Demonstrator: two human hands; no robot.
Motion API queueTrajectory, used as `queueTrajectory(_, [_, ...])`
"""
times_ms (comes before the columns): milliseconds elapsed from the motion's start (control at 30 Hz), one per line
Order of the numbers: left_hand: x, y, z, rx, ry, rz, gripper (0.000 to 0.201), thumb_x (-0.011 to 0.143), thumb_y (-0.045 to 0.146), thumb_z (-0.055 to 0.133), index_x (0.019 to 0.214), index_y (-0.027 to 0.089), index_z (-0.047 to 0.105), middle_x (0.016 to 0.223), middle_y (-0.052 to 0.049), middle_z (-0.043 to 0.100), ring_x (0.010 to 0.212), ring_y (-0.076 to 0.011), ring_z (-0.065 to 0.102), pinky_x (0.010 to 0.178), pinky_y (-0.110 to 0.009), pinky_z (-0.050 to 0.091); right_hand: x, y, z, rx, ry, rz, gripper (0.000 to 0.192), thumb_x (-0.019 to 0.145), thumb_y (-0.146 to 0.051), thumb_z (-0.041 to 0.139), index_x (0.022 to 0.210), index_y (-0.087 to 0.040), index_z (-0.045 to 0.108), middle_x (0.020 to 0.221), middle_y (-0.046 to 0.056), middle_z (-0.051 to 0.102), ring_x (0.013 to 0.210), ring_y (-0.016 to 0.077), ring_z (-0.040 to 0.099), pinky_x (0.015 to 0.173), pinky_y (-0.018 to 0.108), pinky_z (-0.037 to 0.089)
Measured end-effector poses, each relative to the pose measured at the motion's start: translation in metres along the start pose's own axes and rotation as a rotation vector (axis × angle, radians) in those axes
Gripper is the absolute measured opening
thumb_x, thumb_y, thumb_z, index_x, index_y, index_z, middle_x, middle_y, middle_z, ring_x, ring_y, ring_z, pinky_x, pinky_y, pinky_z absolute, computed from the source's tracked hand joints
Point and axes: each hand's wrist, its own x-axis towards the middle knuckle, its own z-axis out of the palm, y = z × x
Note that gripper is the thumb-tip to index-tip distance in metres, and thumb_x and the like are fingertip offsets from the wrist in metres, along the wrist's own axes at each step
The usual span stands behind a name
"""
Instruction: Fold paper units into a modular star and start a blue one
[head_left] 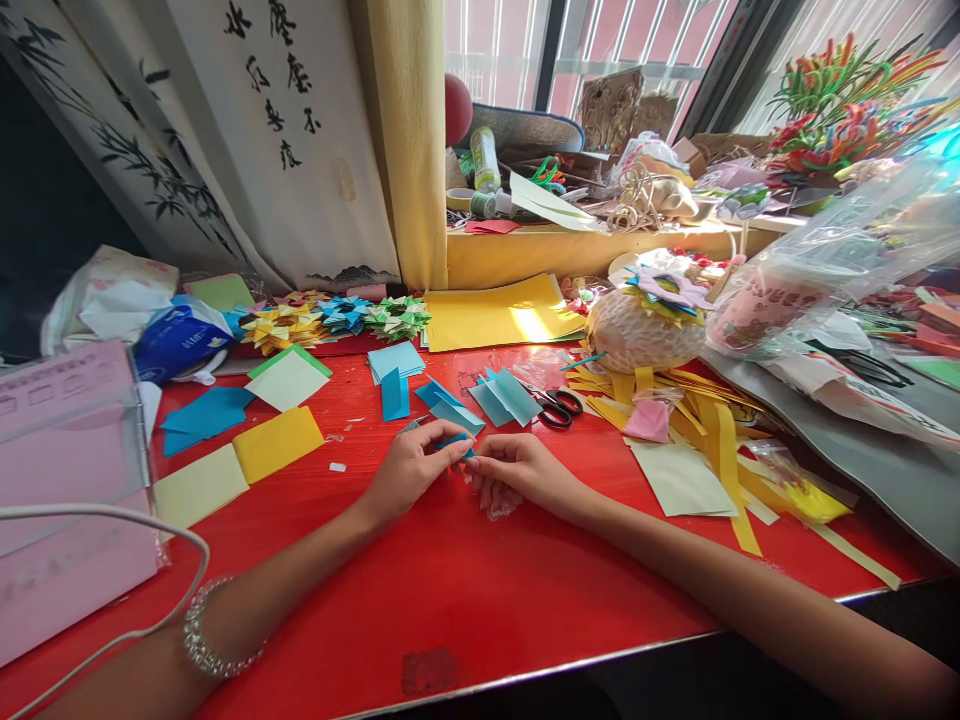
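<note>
A small blue folded paper point(453, 440) is pinched between the fingertips of my left hand point(411, 468). My right hand point(523, 468) meets it at its right end, thumb and forefinger closed on the tip. Part of the paper is hidden by my fingers. Just beyond my hands lie light-blue folded papers point(506, 398), more blue pieces point(450, 402) and a standing blue fold point(394, 394). Behind them is a stack of pale-blue squares point(396, 360). Black-handled scissors point(559, 408) rest right of the folded papers. Clear plastic film point(504, 503) lies under my right hand.
On the red table point(450, 600), paper stars point(345, 317) and a yellow sheet point(502, 312) line the back. Yellow strips point(726, 470) and a netted ball point(645, 330) stand right. A pink folder point(67, 480) and white cable point(199, 540) are left.
</note>
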Motion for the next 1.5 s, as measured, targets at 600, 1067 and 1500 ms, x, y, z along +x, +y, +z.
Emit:
queueTrajectory(600, [-0.002, -0.008, 0.000, 0.090, -0.123, -0.010, 0.025, 0.087, 0.037, 0.035, 0.071, 0.019, 0.042, 0.049, 0.007, 0.038, 0.042, -0.0069, 0.035, 0.042, -0.019, 0.028, -0.001, -0.007, -0.002, -0.002, -0.040, 0.033, 0.032, 0.076, -0.044, 0.056, 0.068, -0.013, 0.051, 0.053, 0.001, 0.060, 0.045, 0.0106, 0.058, 0.040, 0.017, 0.042])
queueTrajectory(1067, [0.003, -0.006, -0.009, -0.033, 0.484, 0.083, 0.016, 0.087, 0.031, 0.035, 0.091, 0.022, 0.047, 0.070, 0.002, 0.042, 0.057, -0.0097, 0.039, 0.052, -0.020, 0.035, 0.006, 0.002, -0.011, 0.202, 0.213, -0.149, 0.025, 0.077, -0.031, 0.056, 0.061, -0.014, 0.049, 0.048, -0.004, 0.051, 0.033, 0.0039, 0.042, 0.034, 0.016, 0.030])
queueTrajectory(1500, [0.014, -0.019, -0.022, 0.245, 0.677, 0.151, 0.016, 0.082, 0.019, 0.041, 0.097, 0.020, 0.046, 0.102, -0.006, 0.049, 0.093, -0.0164, 0.050, 0.080, -0.029, 0.042, 0.002, 0.003, -0.002, -0.145, 0.120, -0.046, 0.038, 0.079, -0.050, 0.048, 0.064, -0.015, 0.048, 0.052, -0.002, 0.051, 0.039, 0.0067, 0.046, 0.037, 0.017, 0.037])
